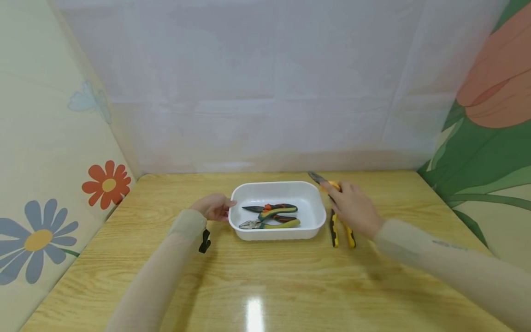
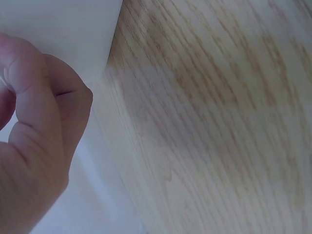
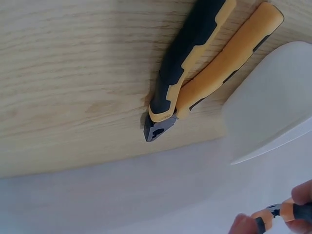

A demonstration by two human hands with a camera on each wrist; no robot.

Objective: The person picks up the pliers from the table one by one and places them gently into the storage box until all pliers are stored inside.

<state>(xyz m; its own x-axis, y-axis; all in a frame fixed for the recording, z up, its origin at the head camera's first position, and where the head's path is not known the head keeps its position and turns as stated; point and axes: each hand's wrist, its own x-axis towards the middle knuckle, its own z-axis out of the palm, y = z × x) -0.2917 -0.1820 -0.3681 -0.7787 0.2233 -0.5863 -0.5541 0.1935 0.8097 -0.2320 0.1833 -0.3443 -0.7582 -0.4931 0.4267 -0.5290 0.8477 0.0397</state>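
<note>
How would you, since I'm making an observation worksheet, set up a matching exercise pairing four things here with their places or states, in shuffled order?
Things
1. Bare left hand
2. Bare right hand
3. Metal-headed pliers with green-and-yellow handles
4. Glossy white rectangular tray with rounded corners

Places and states
A. Lying inside the tray
B. Gripping pliers with orange-and-black handles
C. Standing on the wood-grain table, with pliers inside it
D. Holding the tray's left end

Right pairs: 1-D, 2-B, 3-A, 4-C.
</note>
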